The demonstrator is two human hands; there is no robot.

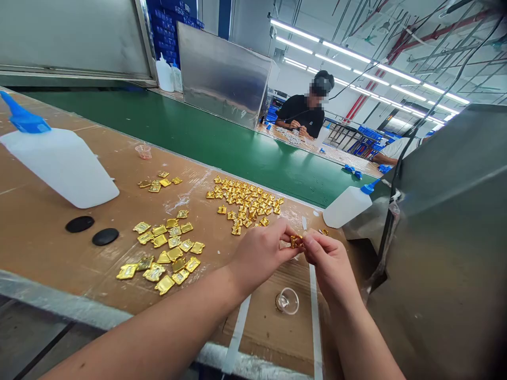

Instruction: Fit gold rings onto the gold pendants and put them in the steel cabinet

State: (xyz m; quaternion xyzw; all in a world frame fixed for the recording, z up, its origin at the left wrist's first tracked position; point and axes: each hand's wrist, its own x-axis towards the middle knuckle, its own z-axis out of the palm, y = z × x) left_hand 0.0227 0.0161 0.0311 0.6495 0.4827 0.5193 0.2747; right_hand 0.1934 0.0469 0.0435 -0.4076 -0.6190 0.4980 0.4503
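Note:
My left hand (266, 247) pinches a small gold metal piece (295, 241) between thumb and fingers. From the other side, my right hand (325, 258) is closed with its fingertips meeting at the same piece; whether it holds something separate is hidden. Below both hands, a small clear plastic cup (287, 301) rests on the cardboard. Beyond my left hand lies a dense cluster of small gold pieces (249, 200). Larger flat gold pieces (174, 241) are spread to the left, with a smaller group of gold pieces (164, 182) behind them.
A white squeeze bottle (59, 163) stands at left near two black discs (105, 236); another bottle (346, 207) is at right. A green conveyor belt (190, 132) runs behind the table. A metal panel (447, 253) borders the right. Across the belt sits a person (303, 113).

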